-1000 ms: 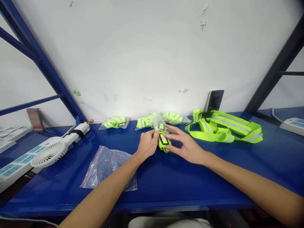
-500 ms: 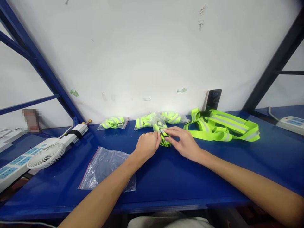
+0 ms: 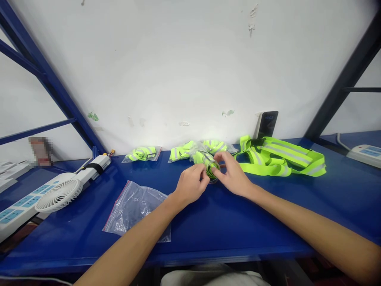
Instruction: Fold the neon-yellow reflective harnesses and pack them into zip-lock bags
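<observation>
A rolled neon-yellow reflective strap (image 3: 210,167) with silver stripes lies between my hands, its coiled end facing me. My left hand (image 3: 192,182) is closed on the roll's near left side, fingers curled. On the other side, my right hand (image 3: 233,174) grips it between thumb and fingers. Clear plastic seems to surround the far part of the roll; where the bag ends I cannot make out. An open-lying clear zip bag (image 3: 133,206) with a red edge rests on the blue table, partly under my left forearm.
Bagged reflective straps (image 3: 142,153) lie along the wall, with more bagged straps (image 3: 182,151) behind my hands. A loose reflective strap (image 3: 285,157) spreads at right, before a phone (image 3: 268,124). At left are a white fan (image 3: 59,194) and a power strip (image 3: 26,202).
The roll has turned so its coiled end shows, and both hands have shifted their hold on it. The zip bag on the table has slid slightly to the right.
</observation>
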`<state>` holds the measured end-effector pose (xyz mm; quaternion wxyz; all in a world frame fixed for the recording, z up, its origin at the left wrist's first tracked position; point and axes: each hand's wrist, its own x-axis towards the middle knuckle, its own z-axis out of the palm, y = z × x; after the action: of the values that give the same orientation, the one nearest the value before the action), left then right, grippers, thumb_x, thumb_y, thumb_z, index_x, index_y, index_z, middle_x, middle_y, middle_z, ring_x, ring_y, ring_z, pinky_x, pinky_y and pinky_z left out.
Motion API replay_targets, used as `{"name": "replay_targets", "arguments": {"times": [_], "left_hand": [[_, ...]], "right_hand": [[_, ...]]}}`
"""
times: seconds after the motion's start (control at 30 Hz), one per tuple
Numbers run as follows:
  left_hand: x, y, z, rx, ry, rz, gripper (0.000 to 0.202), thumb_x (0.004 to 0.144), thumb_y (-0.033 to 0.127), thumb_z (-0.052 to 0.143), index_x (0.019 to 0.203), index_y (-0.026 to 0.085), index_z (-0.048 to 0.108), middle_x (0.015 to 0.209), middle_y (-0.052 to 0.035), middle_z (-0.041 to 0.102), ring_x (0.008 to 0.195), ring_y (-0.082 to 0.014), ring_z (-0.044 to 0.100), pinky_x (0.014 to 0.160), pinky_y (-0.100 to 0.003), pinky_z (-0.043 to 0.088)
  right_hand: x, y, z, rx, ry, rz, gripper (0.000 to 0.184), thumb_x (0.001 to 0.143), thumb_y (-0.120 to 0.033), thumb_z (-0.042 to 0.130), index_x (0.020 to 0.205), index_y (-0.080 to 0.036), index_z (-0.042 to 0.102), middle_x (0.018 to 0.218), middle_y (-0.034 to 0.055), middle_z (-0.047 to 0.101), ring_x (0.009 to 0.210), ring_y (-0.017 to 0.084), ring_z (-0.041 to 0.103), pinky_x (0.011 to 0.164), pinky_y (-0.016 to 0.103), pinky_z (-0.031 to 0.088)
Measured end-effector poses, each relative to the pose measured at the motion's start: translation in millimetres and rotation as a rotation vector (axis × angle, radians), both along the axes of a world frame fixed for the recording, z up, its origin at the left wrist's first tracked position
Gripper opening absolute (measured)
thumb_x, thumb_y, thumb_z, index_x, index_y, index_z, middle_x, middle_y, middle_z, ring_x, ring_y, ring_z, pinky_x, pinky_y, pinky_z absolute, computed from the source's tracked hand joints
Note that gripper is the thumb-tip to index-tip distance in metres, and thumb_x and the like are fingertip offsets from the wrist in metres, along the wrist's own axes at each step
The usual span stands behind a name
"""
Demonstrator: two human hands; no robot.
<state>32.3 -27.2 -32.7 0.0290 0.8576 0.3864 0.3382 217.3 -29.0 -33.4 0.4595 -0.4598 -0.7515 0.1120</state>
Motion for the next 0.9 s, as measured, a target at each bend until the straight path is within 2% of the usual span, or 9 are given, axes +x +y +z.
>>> {"name": "replay_targets", "arguments": {"times": [0.07,0.13,0.2,0.3,0.4,0.6,0.7,0.8,0.9], "left_hand": [[-1.3,0.4,-0.6,-0.027,-0.084,-0.017,0.017,0.092,0.017,0.039,0.076,0.02,0.044,0.072,0.0009,0.052,0.065,-0.013,0.048,0.064,-0.026,0.035],[-3.0,0.0,-0.7,-0.036,-0.143,-0.031,0.02,0.095,0.018,0.036,0.077,0.02,0.044,0.073,0.0005,0.051,0.067,-0.0132,0.047,0.066,-0.026,0.035],[-4.8,-0.6,-0.5,-0.032,-0.18,-0.04,0.021,0.097,0.019,0.033,0.078,0.02,0.044,0.075,-0.0002,0.051,0.069,-0.0135,0.047,0.067,-0.026,0.036],[-6.4,-0.5,-0.7,-0.028,-0.201,-0.038,0.021,0.097,0.019,0.031,0.08,0.02,0.044,0.076,-0.0004,0.052,0.07,-0.0136,0.047,0.068,-0.026,0.036],[-6.6,0.5,-2.3,-0.04,-0.208,-0.033,0.021,0.097,0.019,0.032,0.079,0.02,0.043,0.072,0.0009,0.049,0.066,-0.0133,0.046,0.065,-0.026,0.035],[-5.6,-1.6,-4.3,0.006,-0.181,-0.12,0.02,0.098,0.021,0.032,0.083,0.02,0.045,0.076,-0.0001,0.053,0.067,-0.0136,0.049,0.065,-0.026,0.037],[-1.6,-8.1,-3.1,0.055,-0.139,-0.139,0.018,0.097,0.02,0.033,0.085,0.02,0.047,0.078,-0.0014,0.055,0.067,-0.014,0.05,0.065,-0.027,0.039],[6.3,-18.3,-2.0,0.077,-0.059,-0.235,0.017,0.096,0.02,0.034,0.086,0.019,0.047,0.077,-0.0018,0.055,0.066,-0.0141,0.051,0.065,-0.026,0.041],[14.0,-27.4,-1.3,0.11,-0.008,-0.362,0.02,0.097,0.019,0.032,0.086,0.018,0.048,0.077,-0.0032,0.055,0.067,-0.0147,0.051,0.065,-0.027,0.042]], "right_hand": [[3.9,-0.2,2.4,-0.141,0.019,0.166,0.049,0.079,-0.025,0.067,0.123,-0.022,0.046,0.125,0.0113,0.057,0.1,0.025,0.064,0.081,0.039,0.056],[9.6,-0.7,6.8,-0.321,0.078,0.334,0.063,0.079,-0.027,0.069,0.134,-0.027,0.038,0.135,0.0112,0.053,0.098,0.024,0.067,0.082,0.04,0.057],[15.7,-1.2,11.8,-0.461,0.156,0.438,0.065,0.079,-0.031,0.071,0.135,-0.029,0.037,0.139,0.0105,0.051,0.098,0.023,0.068,0.083,0.041,0.058],[22.2,-2.1,16.8,-0.542,0.205,0.468,0.058,0.078,-0.037,0.073,0.128,-0.028,0.044,0.136,0.0105,0.053,0.102,0.024,0.068,0.085,0.04,0.059],[21.6,-4.5,16.2,-0.506,0.165,0.399,0.055,0.076,-0.038,0.075,0.121,-0.026,0.045,0.127,0.0097,0.057,0.093,0.022,0.069,0.078,0.039,0.06],[-0.5,-15.7,9.1,-0.311,-0.085,0.14,0.071,0.08,-0.034,0.069,0.141,-0.025,0.034,0.096,0.0038,0.064,0.067,0.019,0.066,0.063,0.033,0.053],[-8.7,-18.6,6.2,-0.223,-0.098,-0.009,0.064,0.078,-0.032,0.067,0.135,-0.021,0.039,0.084,0.0015,0.063,0.064,0.019,0.063,0.06,0.03,0.047],[-7.7,-14.9,3.1,-0.164,-0.114,-0.054,0.055,0.076,-0.023,0.06,0.128,-0.02,0.042,0.073,-0.0024,0.059,0.06,0.018,0.057,0.057,0.027,0.04],[-2.1,-8.2,1.4,-0.116,-0.108,-0.096,0.034,0.073,-0.02,0.056,0.107,-0.02,0.051,0.059,-0.0067,0.049,0.052,0.014,0.047,0.053,0.025,0.032]]}}
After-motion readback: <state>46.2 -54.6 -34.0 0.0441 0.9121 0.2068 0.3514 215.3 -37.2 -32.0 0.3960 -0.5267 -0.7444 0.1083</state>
